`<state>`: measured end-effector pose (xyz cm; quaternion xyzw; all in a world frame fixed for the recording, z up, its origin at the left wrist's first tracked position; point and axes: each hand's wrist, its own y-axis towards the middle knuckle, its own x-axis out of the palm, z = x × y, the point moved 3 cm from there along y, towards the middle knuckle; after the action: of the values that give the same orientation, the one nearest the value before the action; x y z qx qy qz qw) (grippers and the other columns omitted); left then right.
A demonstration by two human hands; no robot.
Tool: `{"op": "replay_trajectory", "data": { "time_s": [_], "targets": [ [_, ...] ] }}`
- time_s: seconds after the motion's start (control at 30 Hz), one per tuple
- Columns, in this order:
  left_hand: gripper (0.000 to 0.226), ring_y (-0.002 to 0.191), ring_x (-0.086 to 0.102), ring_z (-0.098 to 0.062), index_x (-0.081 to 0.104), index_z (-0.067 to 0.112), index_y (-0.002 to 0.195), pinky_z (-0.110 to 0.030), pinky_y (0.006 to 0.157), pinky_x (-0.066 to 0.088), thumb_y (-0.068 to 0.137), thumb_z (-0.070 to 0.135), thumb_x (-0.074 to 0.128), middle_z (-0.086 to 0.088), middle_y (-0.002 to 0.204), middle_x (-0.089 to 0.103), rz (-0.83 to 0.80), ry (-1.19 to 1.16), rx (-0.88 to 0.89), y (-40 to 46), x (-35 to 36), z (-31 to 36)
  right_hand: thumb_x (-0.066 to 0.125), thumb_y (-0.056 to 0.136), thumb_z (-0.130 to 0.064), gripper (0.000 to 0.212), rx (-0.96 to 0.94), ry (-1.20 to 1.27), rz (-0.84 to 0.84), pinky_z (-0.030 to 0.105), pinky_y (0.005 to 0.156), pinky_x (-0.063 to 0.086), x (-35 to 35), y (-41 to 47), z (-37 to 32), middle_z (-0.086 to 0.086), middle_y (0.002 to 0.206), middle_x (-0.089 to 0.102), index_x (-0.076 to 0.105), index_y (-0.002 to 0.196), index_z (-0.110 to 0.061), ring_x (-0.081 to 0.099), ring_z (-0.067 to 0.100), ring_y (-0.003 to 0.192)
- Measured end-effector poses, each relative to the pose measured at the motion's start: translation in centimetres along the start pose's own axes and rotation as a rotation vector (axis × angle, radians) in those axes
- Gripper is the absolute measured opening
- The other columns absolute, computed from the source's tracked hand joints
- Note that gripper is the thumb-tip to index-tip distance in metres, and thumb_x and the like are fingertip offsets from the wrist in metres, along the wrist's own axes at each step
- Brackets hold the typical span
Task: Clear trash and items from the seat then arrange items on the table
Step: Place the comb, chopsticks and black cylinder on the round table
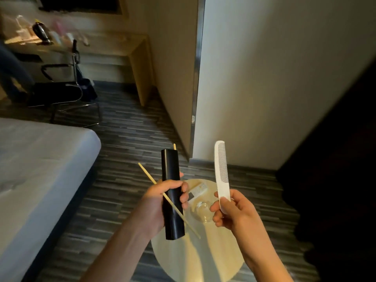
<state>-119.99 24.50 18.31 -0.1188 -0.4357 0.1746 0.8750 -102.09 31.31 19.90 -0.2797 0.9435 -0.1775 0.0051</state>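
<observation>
So the left hand (162,202) has its fingers (184,193) wrapped tight around a black tube (172,192), held nearly upright in the lower middle of the frame. A chopstick (160,190) is pinned against the front of the tube by the same grip, slanting from upper left to lower right, and the tip of a second chopstick (174,146) pokes up just behind the tube's top end. Over on the right, the right hand (230,210) has its fingers (221,202) pinched on the handle of a white comb (222,169), teeth facing right, standing up against the pale wall.

Both hands sit above a small round tabletop (195,261) at the bottom middle. Already on it: a clear glass (202,210) between the two hands and a small white packet (200,189) beyond it, half hidden behind the left fingers.

My read: the picking-up part looks done and we're at the arranging step. Next move probably means lowering both hands and laying the stuff on the bare near part of the tabletop, without clipping the glass. The chopsticks look loosely held, so they could slip or roll off the edge. Bed (40,169) sits at the left.
</observation>
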Motion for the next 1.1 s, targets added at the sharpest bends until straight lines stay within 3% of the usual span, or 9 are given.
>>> {"op": "replay_trajectory", "data": {
  "time_s": [0.2, 0.4, 0.63, 0.9, 1.1],
  "targets": [
    [0.036, 0.063, 0.048, -0.021, 0.065, 0.006, 0.096, -0.035, 0.059, 0.045, 0.064, 0.012, 0.082, -0.011, 0.079, 0.056, 0.022, 0.066, -0.088, 2.4, -1.0, -1.8, 0.044, 0.105, -0.009, 0.019, 0.082, 0.028, 0.051, 0.032, 0.063, 0.05, -1.2, 2.0, 1.7, 0.009, 0.08, 0.072, 0.063, 0.107, -0.006, 0.057, 0.015, 0.059],
    [0.048, 0.066, 0.051, -0.022, 0.052, 0.009, 0.12, -0.036, 0.063, 0.045, 0.077, 0.007, 0.073, -0.013, 0.084, 0.055, 0.065, 0.028, -0.118, 4.3, 0.2, -4.6, 0.046, 0.104, -0.009, 0.021, 0.117, 0.01, 0.038, 0.031, 0.064, 0.053, -4.6, 3.1, 2.6, 0.007, 0.081, 0.074, 0.066, 0.107, -0.013, 0.063, 0.017, 0.066],
    [0.051, 0.067, 0.051, -0.023, 0.053, 0.008, 0.123, -0.037, 0.062, 0.046, 0.076, 0.007, 0.074, -0.014, 0.084, 0.056, 0.11, 0.037, -0.132, 5.7, 0.1, -8.8, 0.053, 0.102, -0.013, 0.016, 0.134, 0.019, -0.011, 0.028, 0.067, 0.054, -7.6, 3.6, 5.2, 0.009, 0.085, 0.075, 0.069, 0.105, -0.012, 0.066, 0.017, 0.069],
    [0.042, 0.068, 0.055, -0.026, 0.059, 0.006, 0.115, -0.038, 0.064, 0.047, 0.075, 0.005, 0.073, -0.017, 0.086, 0.06, 0.238, 0.011, -0.244, 7.5, -7.4, -15.0, 0.051, 0.1, 0.0, 0.016, 0.273, 0.078, 0.064, 0.03, 0.061, 0.05, -7.8, 4.3, 15.3, 0.015, 0.086, 0.077, 0.062, 0.109, -0.006, 0.064, 0.017, 0.06],
    [0.038, 0.067, 0.055, -0.026, 0.061, 0.006, 0.115, -0.038, 0.065, 0.044, 0.079, 0.003, 0.069, -0.017, 0.085, 0.059, 0.323, -0.038, -0.337, 8.1, -14.4, -21.0, 0.053, 0.102, -0.003, 0.01, 0.421, 0.015, 0.07, 0.026, 0.06, 0.05, -7.9, 4.9, 25.2, 0.015, 0.088, 0.078, 0.059, 0.11, -0.004, 0.065, 0.017, 0.062]
  ]
}}
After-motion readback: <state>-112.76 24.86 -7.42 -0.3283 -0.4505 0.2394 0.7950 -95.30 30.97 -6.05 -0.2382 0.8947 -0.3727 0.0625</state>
